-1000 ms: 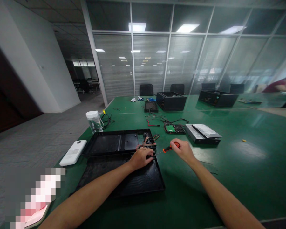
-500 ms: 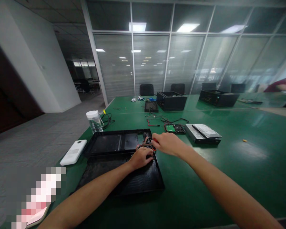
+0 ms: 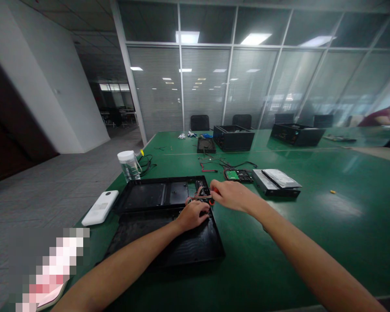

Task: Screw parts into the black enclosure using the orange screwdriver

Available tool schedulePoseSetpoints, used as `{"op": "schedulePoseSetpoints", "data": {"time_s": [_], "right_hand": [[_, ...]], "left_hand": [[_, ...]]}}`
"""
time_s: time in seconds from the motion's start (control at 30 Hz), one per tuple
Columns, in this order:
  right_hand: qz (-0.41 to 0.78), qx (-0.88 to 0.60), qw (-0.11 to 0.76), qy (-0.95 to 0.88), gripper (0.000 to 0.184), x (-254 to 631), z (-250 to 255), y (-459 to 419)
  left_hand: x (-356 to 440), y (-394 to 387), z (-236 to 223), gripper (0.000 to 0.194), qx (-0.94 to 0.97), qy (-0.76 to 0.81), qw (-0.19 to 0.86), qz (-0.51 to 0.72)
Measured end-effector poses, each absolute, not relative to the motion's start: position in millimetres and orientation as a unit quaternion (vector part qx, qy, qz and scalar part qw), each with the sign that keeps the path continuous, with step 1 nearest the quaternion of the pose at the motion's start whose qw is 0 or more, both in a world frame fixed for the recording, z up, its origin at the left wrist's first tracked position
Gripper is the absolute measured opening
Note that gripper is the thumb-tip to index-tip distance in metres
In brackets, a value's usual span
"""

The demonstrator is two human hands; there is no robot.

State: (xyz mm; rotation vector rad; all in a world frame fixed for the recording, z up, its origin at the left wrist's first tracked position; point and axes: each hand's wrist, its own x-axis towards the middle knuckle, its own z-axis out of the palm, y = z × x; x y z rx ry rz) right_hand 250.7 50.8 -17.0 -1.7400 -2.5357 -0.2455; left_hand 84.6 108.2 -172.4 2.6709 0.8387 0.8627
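A black plastic case lies opened out on the green table, its two shallow halves side by side. Ribbon-like, multicoloured wires bunch up in the far half's right corner. My left hand is at the case's right side, near where the halves meet, fingers curled in; what they grip is hidden. Just beyond it, my right hand is closed around a tool with an orange-red handle, mostly covered by the fingers. An orange ring shows below that hand, beside the wires.
Left of the case are a white power-bank-like block and a clear bottle. Beyond my right hand lie a green circuit board and a metal drive unit. Black computer cases stand farther back. A person sits far right.
My right hand has shifted slightly to the right, and more of the orange-red handle shows. My left hand and the case stay in place.
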Motion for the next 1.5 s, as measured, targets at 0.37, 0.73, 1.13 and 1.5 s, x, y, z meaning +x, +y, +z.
{"op": "schedulePoseSetpoints", "data": {"time_s": [0.37, 0.73, 1.13, 1.5], "right_hand": [[-0.125, -0.558, 0.04, -0.819, 0.053, 244, -24, 52], [0.273, -0.535, 0.56, -0.571, 0.041, 358, -131, 95], [0.321, -0.382, 0.73, -0.467, 0.032, 335, -137, 96], [0.027, -0.388, 0.097, -0.916, 0.019, 261, -125, -59]], "left_hand": [[85, 108, -171, 0.019, 0.909, 0.289, 0.104, 0.283], [83, 104, -169, 0.016, 0.931, 0.244, 0.037, 0.269], [86, 95, -161, 0.031, 0.965, 0.147, 0.015, 0.217], [24, 125, -104, 0.019, 0.93, 0.342, -0.041, 0.128]]}}
